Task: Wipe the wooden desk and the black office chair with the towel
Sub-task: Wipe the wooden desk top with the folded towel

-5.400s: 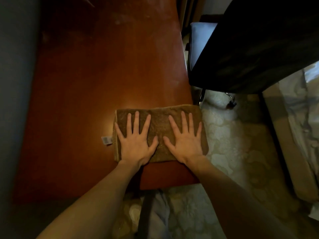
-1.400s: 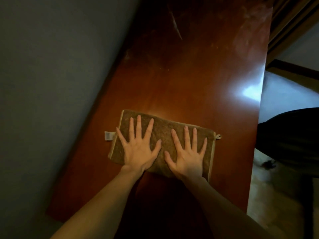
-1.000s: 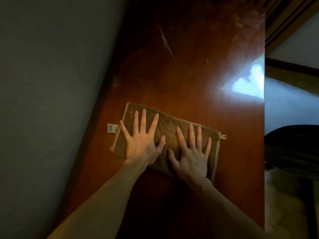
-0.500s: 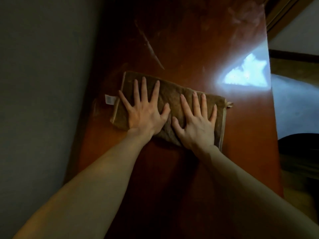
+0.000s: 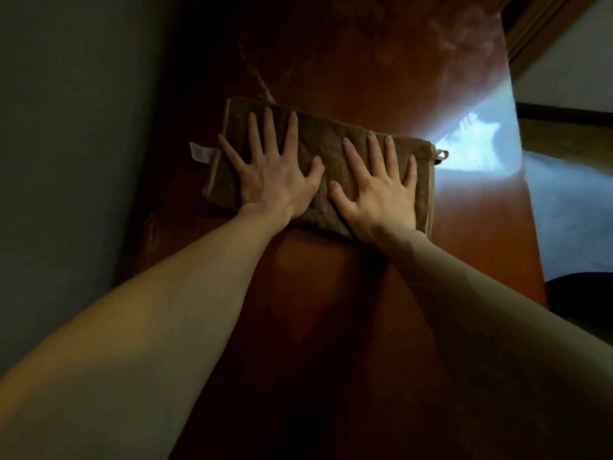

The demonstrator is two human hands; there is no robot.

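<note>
Two hands lie flat on the towel (image 5: pixel 326 141): the left hand (image 5: pixel 272 180) on its left half, the right hand (image 5: pixel 378 194) on its right half. All the fingers (image 5: pixel 270 127) are straight and spread, pressing down and curling round nothing; the thumbs (image 5: pixel 315 167) point toward each other and nearly meet. The towel is a long folded brown pad on the surface (image 5: pixel 331 277), its left end near the wall (image 5: pixel 66 127). The palms and wrists cover the middle of its near edge. A white tag (image 5: pixel 199 152) sticks out at its left end and a small loop (image 5: pixel 441 156) at its right end. A bright glare (image 5: pixel 471 141) just beyond the loop washes out the wood there. The far end of the surface is dark and smeared; a pale streak (image 5: pixel 257 74) runs up from the towel's far left corner, too blurred to identify. Only a black curve of the chair (image 5: pixel 583 293) shows at the right edge, cut off. Both forearms (image 5: pixel 166 310) hide much of the near surface.
</note>
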